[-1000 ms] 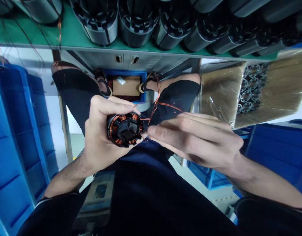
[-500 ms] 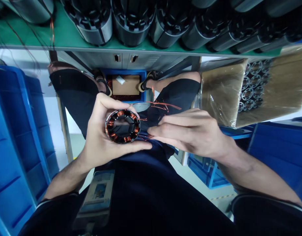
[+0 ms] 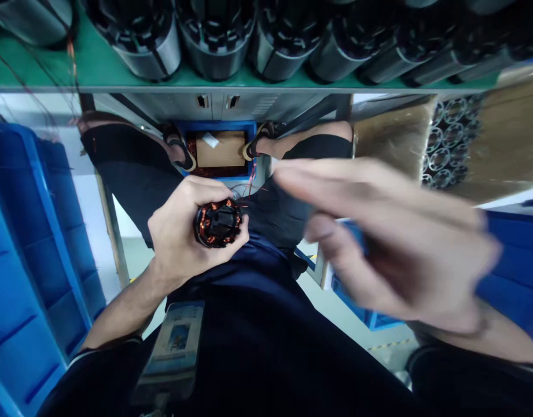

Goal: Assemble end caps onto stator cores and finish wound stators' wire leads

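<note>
- The left hand [image 3: 173, 229] has its thumb and fingers wrapped round a copper-wound ring [image 3: 218, 223], gripping it from the left.
- The right hand [image 3: 392, 237] is blurred; its thumb stands apart from the forefinger, and nothing shows in the gap between them.
- From the right fingertips the ring lies to the left, about level with the thumb tip and lower in view than the forefinger tip, with clear space between. The left hand is the nearer one, already in contact.
- The ring's open end faces up toward the head camera, so its long axis runs roughly along the line of sight; how far its body extends is hidden.
- Thin copper wires [image 3: 251, 178] trail from the ring's upper right side.
- Below both hands is the lap [image 3: 270, 223].
- Beyond, black-and-metal cylinders [image 3: 157, 55] stand along the near edge of the green surface [image 3: 95, 66]; loose strands [image 3: 73, 58] hang near its left end.
- Under that edge, a blue tub [image 3: 227, 125] sits between the feet.
- Below the surface's right corner, a carton [image 3: 504, 139] holds metal rings [image 3: 452, 136].
</note>
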`<state>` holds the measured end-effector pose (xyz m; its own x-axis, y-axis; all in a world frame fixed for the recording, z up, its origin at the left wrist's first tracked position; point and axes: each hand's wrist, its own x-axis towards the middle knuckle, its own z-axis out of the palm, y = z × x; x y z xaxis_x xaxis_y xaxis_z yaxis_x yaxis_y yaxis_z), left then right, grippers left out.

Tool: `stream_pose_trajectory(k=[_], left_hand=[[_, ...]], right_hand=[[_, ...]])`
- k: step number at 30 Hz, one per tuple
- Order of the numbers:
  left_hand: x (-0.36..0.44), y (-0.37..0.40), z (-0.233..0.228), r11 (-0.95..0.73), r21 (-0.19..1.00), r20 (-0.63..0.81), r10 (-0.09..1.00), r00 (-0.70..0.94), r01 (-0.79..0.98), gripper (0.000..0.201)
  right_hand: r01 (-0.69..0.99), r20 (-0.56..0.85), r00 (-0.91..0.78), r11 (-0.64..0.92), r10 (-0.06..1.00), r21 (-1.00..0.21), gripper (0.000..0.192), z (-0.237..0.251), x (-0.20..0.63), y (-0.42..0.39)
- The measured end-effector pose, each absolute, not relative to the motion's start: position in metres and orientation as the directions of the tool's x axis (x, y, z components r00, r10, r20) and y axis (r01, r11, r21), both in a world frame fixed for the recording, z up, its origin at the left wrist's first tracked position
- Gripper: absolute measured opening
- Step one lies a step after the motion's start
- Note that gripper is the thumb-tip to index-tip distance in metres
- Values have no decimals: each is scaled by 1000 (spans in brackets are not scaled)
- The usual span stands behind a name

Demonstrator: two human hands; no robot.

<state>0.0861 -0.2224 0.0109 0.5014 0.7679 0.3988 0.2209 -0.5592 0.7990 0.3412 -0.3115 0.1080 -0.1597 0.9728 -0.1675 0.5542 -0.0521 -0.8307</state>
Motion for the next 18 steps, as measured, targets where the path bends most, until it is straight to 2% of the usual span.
stream_pose_trajectory(k=[2,5,8,11,13,16,18], left_hand=[[92,-223,18,-624,737,418,722,551,259,39],[95,-225,27,-666,691,413,683,602,281,30],[92,-226,33,-674,698,418,658,627,242,35],[88,-224,36,-619,756,389,688,613,215,36],[86,-222,39,-608,770,398,696,597,195,32],[84,-215,46,-593,788,418,715,561,169,29],[84,-210,49,-529,840,380,731,567,119,29]], right_hand=[[566,-155,-225,0,962,-824,65,107,320,-302],[516,-281,-279,-104,918,-851,65,93,307,-287],[514,-356,-317,-156,879,-844,36,87,312,-282],[528,-263,-395,-16,880,-849,20,92,323,-281],[487,-194,-457,62,868,-871,21,98,330,-280],[367,-136,-532,83,836,-926,22,108,337,-272],[327,-97,-573,118,814,-937,22,114,339,-265]])
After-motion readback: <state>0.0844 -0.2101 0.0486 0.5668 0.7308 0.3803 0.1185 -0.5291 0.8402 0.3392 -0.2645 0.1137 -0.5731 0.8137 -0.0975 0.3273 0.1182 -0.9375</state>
